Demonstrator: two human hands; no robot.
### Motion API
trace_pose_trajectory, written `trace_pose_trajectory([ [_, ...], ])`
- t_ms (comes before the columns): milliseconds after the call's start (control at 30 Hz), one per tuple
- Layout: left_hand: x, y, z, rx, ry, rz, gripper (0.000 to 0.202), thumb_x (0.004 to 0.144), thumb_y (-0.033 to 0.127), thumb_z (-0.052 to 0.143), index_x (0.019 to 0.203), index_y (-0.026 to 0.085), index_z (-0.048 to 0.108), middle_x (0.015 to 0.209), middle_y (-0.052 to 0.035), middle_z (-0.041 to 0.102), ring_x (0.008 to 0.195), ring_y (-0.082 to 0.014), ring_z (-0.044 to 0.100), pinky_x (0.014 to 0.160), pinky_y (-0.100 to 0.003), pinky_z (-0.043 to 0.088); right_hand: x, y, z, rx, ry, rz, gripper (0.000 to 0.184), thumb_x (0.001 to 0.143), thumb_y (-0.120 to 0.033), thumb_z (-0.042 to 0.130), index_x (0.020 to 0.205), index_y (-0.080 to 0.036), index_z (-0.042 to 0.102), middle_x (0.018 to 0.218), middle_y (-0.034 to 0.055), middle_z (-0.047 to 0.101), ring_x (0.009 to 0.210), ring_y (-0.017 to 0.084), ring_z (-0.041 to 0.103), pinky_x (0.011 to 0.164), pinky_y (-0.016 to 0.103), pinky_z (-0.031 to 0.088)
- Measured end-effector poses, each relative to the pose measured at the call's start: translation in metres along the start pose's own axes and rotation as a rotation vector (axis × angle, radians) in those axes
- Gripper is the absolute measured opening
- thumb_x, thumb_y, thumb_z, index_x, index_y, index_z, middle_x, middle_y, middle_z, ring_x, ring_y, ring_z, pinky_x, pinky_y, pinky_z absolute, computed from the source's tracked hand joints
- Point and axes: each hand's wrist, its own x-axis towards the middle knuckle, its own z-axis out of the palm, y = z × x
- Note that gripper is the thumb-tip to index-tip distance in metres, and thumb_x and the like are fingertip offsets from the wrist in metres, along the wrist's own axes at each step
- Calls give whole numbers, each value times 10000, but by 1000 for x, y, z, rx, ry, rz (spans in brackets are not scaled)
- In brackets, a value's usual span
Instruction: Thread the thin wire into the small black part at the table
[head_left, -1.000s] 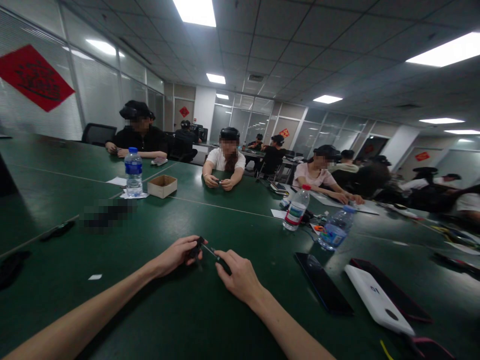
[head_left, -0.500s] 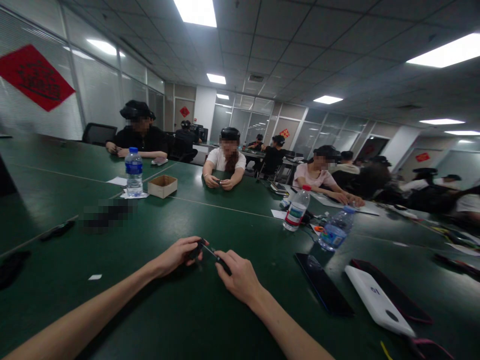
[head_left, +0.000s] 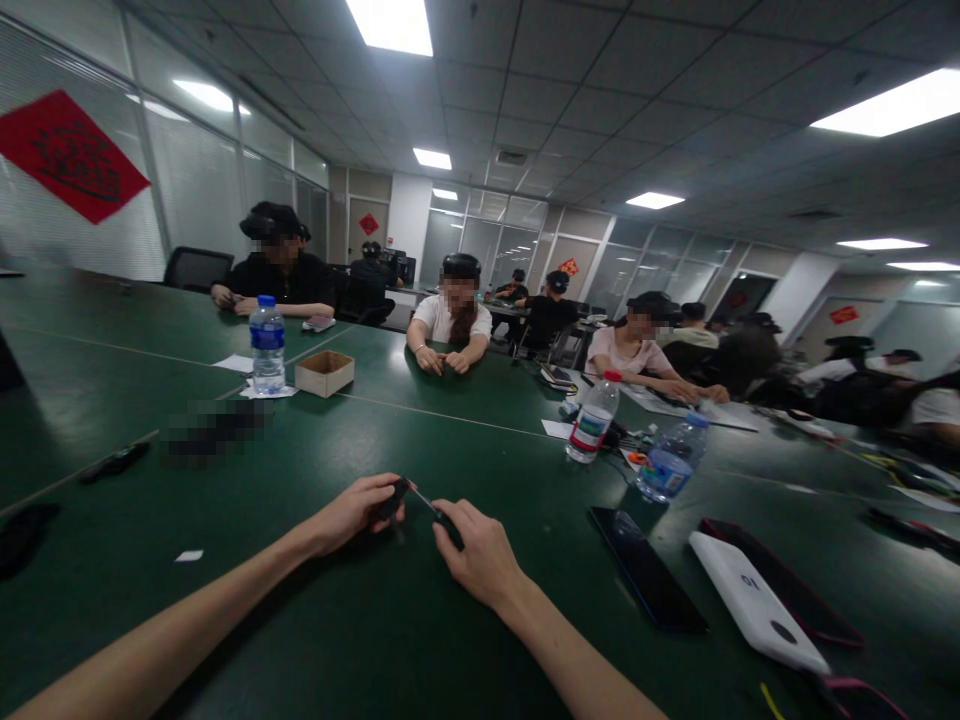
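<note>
My left hand (head_left: 365,512) is closed around a small black object (head_left: 393,499), its kind too small to make out. My right hand (head_left: 480,553) grips what looks like a screwdriver (head_left: 423,497) by its dark handle. The thin metal shaft slants up and left, and its far end meets the black object, or comes very close to it. Both hands are just above the green table (head_left: 360,620), and fingers cover much of what they hold.
On the right are a black phone (head_left: 646,570), a white device (head_left: 757,600), a red-capped bottle (head_left: 595,418) and a blue-capped bottle (head_left: 673,458). A small open box (head_left: 325,373) and another bottle (head_left: 268,345) stand farther left. Several people sit around the tables.
My right hand has turned slightly and shifted a touch to the right with the screwdriver. My left hand stays almost still. The person opposite has drawn both hands closer together.
</note>
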Motion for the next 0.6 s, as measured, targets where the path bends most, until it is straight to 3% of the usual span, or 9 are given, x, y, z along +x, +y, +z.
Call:
trace_pose_trajectory([
  [300,1,-3,-2,3,19,2,460,850,424,522,1202,128,499,822,-56,581,570,-94,454,521,-229,278,-1,1,1,56,13,-43,311,901,-269,457,1192,-183,529,1071,71,626,849,147,616,683,239,489],
  [600,0,-2,-1,-43,9,31,425,846,395,543,1173,124,519,849,-56,556,623,-108,495,582,-248,338,-1,5,5,59,2,-49,227,845,-257,542,1064,-196,557,959,36,640,807,140,612,683,231,463],
])
